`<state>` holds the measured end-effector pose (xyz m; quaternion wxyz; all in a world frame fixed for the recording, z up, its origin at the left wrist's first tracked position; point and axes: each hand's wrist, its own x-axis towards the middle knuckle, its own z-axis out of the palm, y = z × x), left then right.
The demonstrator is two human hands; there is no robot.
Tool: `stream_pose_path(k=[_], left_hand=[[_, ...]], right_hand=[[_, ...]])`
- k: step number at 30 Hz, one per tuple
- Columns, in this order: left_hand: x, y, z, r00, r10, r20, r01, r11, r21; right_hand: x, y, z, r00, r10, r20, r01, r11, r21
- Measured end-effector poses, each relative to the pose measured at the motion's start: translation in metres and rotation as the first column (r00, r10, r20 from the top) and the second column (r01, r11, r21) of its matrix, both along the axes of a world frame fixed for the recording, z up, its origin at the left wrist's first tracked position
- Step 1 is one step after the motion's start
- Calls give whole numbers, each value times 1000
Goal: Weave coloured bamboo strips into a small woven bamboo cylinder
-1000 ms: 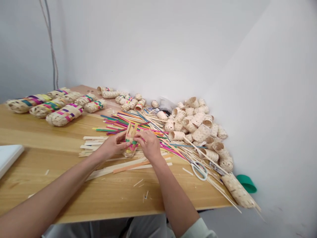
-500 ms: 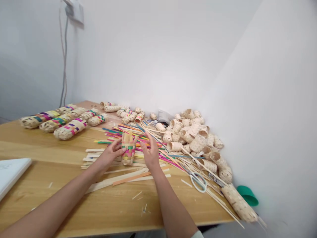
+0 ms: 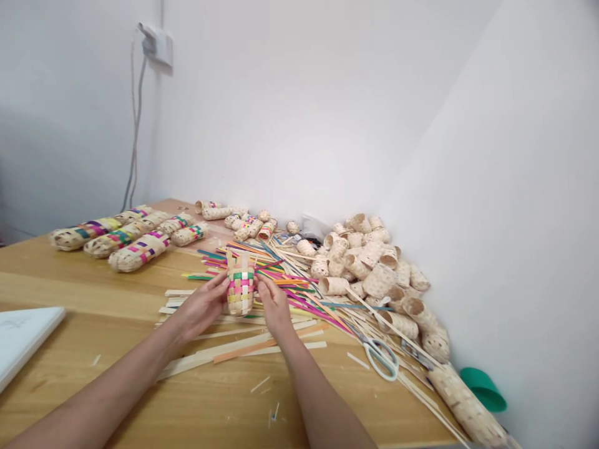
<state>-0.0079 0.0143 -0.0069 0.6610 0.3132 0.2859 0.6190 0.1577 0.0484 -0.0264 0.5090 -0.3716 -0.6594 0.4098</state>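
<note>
A small bamboo basket [image 3: 241,292], woven with green, pink, yellow and white bands, stands upright between my hands above the table. Loose strip ends stick up from its top. My left hand [image 3: 203,310] grips its left side, thumb and fingers at the edge. On the opposite side, the fingers of my right hand [image 3: 276,307] are closed at the basket's edge. A dark pink strip [image 3: 271,265] slants up just behind the right fingertips; whether it joins the basket I cannot tell. Colored strips [image 3: 297,282] lie spread behind the hands, and plain strips [image 3: 210,357] lie nearer me.
White-handled scissors [image 3: 381,360] lie right of my hands. Plain woven tubes [image 3: 379,280] are heaped at the back right. Finished-looking long woven pieces [image 3: 139,251] lie at the left. A white slab [image 3: 28,340] sits at the left edge, a green cup [image 3: 484,388] at far right.
My right hand has come in from its open pose and closed on the basket's right side. The basket has turned slightly, and the whole view has shifted a little.
</note>
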Motion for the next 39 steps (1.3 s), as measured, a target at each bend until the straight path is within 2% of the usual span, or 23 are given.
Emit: stream_pose_path(k=[5,8,13,16,19,24,28,31,35,39], left_hand=[[-1,2,-8,999,-46,-17,46,999,5],[2,2,-8,998,-63,-20,63,998,-6],[7,-2,-5,996,-19,-92,17,1000,-22],[7,-3,-5,980,1,-198,-2,1000,-3],[6,-1,-7,960,44,-275,-37,999,30],[6,2,-8,950,99,-297,-76,993,88],[7,2,-3,969,123,-215,-113,992,62],[4,3,-1,979,181,-93,-181,984,7],[-4,7,1,966,256,18,-254,963,-89],[-6,8,4,975,201,95,-181,965,-190]], right_hand=[[0,-8,7,999,2,49,-6,998,67],[2,-12,12,978,-29,206,-2,989,149],[3,-16,14,881,-149,449,0,949,315],[3,-17,14,854,-202,480,1,922,386],[3,-17,14,864,-201,462,-6,913,408],[1,-18,12,908,-149,391,19,948,317],[-4,-15,6,988,62,139,-74,994,86],[-6,-12,2,992,124,-15,-124,992,-4],[-5,-10,2,991,132,18,-130,988,-77],[-3,-9,1,989,122,87,-116,991,-63]])
